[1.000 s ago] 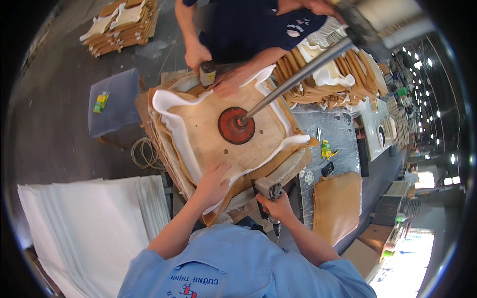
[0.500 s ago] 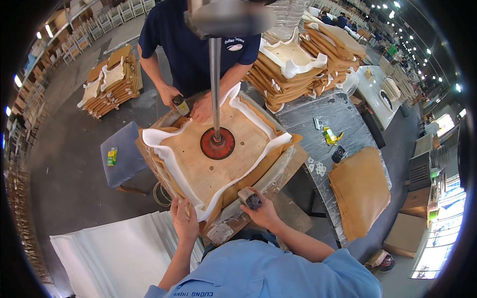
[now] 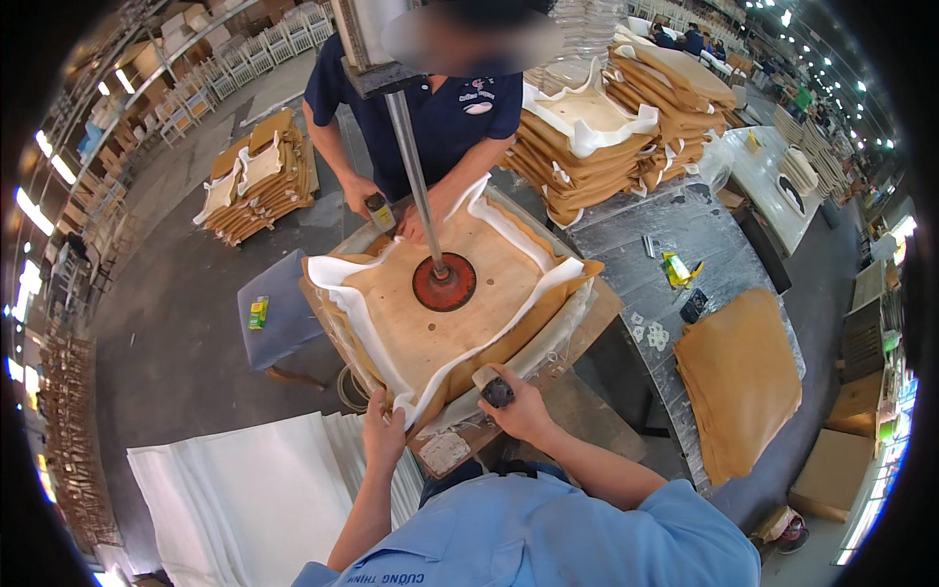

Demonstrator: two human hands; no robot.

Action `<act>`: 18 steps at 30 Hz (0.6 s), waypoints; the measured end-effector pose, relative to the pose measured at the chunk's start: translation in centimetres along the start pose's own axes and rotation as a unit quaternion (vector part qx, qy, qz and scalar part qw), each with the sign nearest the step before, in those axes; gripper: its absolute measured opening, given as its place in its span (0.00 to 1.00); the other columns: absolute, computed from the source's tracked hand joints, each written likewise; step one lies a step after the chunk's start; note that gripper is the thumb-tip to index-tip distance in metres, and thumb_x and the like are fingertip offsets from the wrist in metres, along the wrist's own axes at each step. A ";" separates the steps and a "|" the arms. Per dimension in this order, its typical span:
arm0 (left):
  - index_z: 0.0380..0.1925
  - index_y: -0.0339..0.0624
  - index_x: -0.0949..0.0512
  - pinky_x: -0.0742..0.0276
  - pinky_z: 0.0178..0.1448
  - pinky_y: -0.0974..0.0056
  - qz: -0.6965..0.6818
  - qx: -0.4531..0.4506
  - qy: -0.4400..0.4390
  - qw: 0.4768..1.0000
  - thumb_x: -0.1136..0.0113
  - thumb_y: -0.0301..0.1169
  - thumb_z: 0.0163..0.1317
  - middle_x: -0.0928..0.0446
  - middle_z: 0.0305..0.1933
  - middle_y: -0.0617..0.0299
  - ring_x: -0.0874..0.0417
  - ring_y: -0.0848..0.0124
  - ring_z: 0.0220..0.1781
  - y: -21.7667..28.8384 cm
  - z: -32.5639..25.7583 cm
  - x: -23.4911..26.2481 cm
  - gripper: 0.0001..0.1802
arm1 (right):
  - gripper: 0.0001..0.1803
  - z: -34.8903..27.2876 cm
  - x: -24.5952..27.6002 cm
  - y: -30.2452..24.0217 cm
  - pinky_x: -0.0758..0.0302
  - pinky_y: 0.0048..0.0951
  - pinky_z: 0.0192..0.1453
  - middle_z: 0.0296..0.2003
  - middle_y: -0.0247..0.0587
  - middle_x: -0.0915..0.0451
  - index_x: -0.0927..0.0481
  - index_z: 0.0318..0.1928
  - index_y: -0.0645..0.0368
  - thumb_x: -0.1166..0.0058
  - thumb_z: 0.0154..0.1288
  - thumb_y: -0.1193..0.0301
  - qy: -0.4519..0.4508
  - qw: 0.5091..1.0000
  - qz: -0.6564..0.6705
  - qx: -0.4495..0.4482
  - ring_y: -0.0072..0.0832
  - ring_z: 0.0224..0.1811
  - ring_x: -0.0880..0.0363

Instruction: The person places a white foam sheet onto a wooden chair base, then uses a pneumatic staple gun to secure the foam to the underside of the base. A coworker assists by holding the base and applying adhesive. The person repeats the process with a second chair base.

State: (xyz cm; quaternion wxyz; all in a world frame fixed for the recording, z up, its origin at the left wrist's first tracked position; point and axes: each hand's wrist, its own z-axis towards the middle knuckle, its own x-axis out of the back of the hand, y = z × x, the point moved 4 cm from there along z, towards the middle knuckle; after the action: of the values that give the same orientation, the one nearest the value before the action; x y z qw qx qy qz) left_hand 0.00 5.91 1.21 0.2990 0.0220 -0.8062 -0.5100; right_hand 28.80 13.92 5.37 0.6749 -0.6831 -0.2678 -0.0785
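A square wooden seat panel (image 3: 391,284) lies face up, pressed down by a red disc (image 3: 456,293) at the foot of a metal rod (image 3: 411,147). White padding (image 3: 342,328) and a tan cover (image 3: 494,377) stand up around its edges. At the near left corner my left hand (image 3: 383,430) is closed, pinching the padding and cover edge. My right hand (image 3: 523,409) grips a staple gun (image 3: 496,388) beside the near edge, its nose hidden. Across the panel, a co-worker's hand (image 3: 360,193) holds another staple gun (image 3: 380,210), the other hand resting near the far edge.
To the right, a wrapped table (image 3: 626,249) carries tan cover sheets (image 3: 738,382), a yellow-green packet (image 3: 677,269) and stacked upholstered seats (image 3: 572,181). White sheets (image 3: 245,489) lie at the near left. A blue-grey stool (image 3: 279,328) with a small box (image 3: 257,313) stands left.
The whole view has shifted, so the scene sits farther right and slightly lower. My left fingers have closed on the padding at the near left corner. My right hand still holds the staple gun.
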 end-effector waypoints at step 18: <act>0.77 0.41 0.27 0.30 0.83 0.49 0.121 -0.106 -0.125 0.979 0.35 0.41 0.72 0.34 0.82 0.27 0.29 0.37 0.82 1.4 0.7 2.6 0.36 | 0.41 0.1 -1.9 -1.2 0.16 0.47 0.65 0.56 0.56 0.10 0.24 0.75 0.46 0.21 0.62 0.63 0.030 0.990 -0.050 -0.129 0.54 0.62 0.11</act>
State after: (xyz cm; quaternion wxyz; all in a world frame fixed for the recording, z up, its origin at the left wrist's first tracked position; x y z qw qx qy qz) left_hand -2.06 6.23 3.32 0.2563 -0.1711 -0.7754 -0.5511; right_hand 26.60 13.43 5.52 0.5837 -0.7477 -0.2693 -0.1663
